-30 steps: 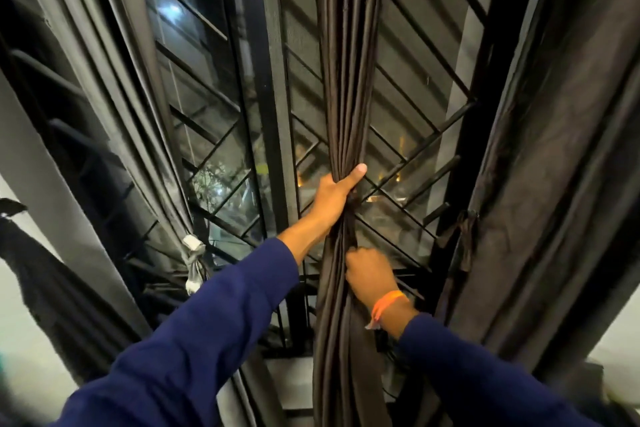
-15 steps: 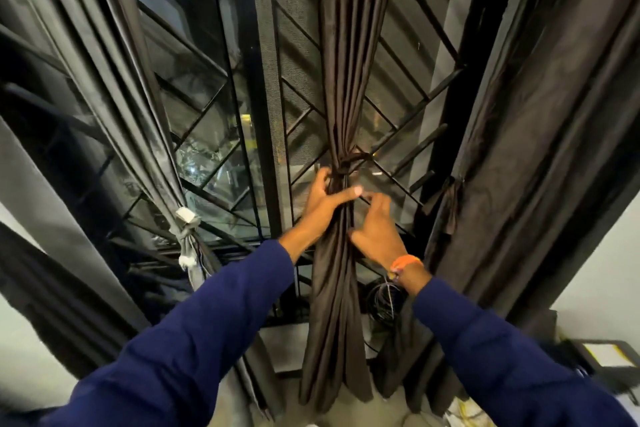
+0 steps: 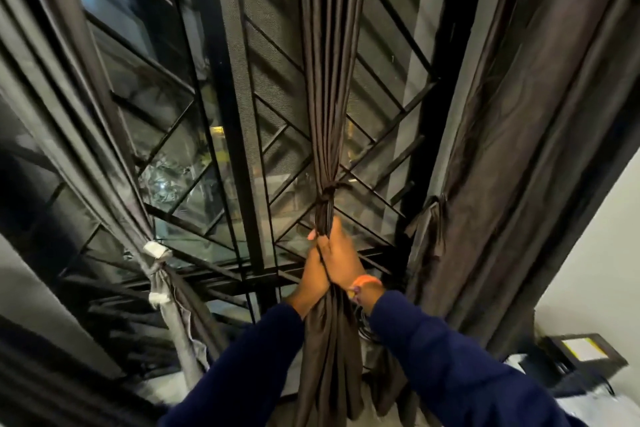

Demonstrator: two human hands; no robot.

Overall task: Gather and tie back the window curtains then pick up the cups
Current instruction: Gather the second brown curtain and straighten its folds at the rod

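A dark brown middle curtain [image 3: 329, 87] hangs bunched in front of the barred window, cinched by a dark tie [image 3: 328, 191]. Just below that tie, my left hand [image 3: 311, 274] and my right hand [image 3: 341, 258] both grip the gathered fabric, pressed side by side. An orange band sits on my right wrist. The grey left curtain [image 3: 86, 135] is bound with a knotted tie [image 3: 157, 262]. At the right, a wide brown curtain [image 3: 526, 149] hangs with a tie strap [image 3: 431, 222] on its edge. No cups are in view.
Black window bars and mesh [image 3: 249, 107] stand behind the curtains. A black box with a yellow label [image 3: 585, 354] lies low at the right by the white wall [image 3: 595, 246]. Cables hang behind the middle curtain near my right wrist.
My hands have come together and closed around the middle curtain under its tie; half a second ago the right hand was spread beside it. The view has tilted down.
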